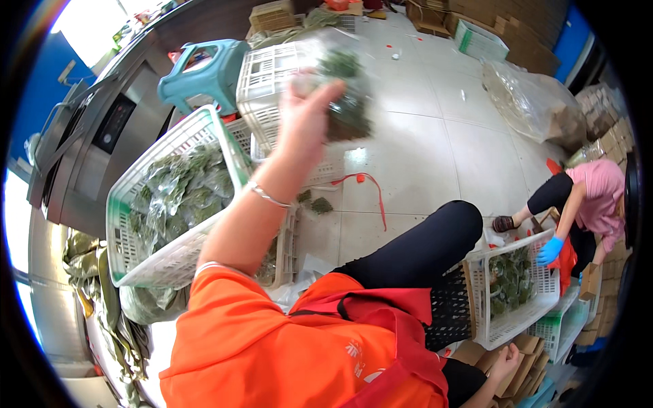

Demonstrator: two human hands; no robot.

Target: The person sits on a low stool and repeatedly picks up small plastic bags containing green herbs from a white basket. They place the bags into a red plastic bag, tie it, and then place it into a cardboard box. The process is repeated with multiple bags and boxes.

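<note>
My left hand (306, 104) is raised and grips a clear plastic bag of green herbs (349, 102), blurred by motion. The bag is above the tiled floor, beside an upturned white plastic crate (265, 71). Below and left of it, a white and green crate (227, 153) holds many similar bags (183, 194). At lower right, my right hand (505, 359) is by small open cardboard boxes (515, 372), its fingers curled; whether it holds anything is unclear. Another white crate (530, 326) with bagged herbs stands above that hand.
A co-worker (592, 204) in blue gloves bends over the right crate, a small box in one hand. A teal stool (204, 74) stands near a steel appliance (115, 122). Red strap (377, 188) and loose herbs (321, 205) lie on the floor. A large plastic sack (535, 102) stands at upper right.
</note>
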